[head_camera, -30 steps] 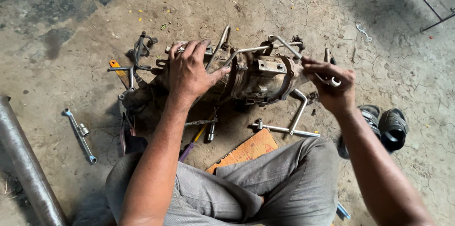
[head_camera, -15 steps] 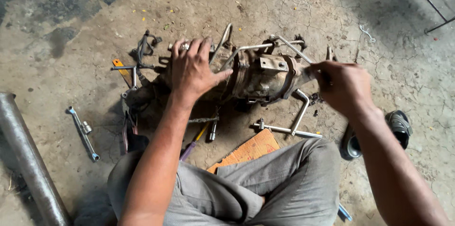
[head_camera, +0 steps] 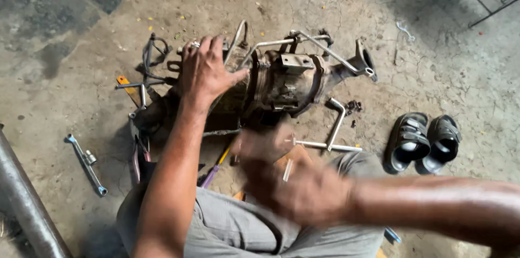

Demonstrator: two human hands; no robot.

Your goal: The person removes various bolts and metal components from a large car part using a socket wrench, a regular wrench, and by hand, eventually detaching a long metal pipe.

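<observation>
A greasy, rusty gearbox housing with thin metal pipes over it lies on the concrete floor in front of my knees. My left hand rests flat on its left part, fingers spread. My right hand is blurred and sits low over my lap, below the housing, its arm coming in from the right. A short pale metal piece shows at its fingers; the blur hides whether it is gripped. The open flange at the housing's right end is uncovered.
An L-shaped socket wrench and small dark bolts lie right of the housing, next to black sandals. A spanner and a steel pipe lie left. A purple-and-yellow screwdriver lies by my knee.
My right hand left the flange at the housing's right end and swept down and left over my lap. My left hand stayed on the housing.
</observation>
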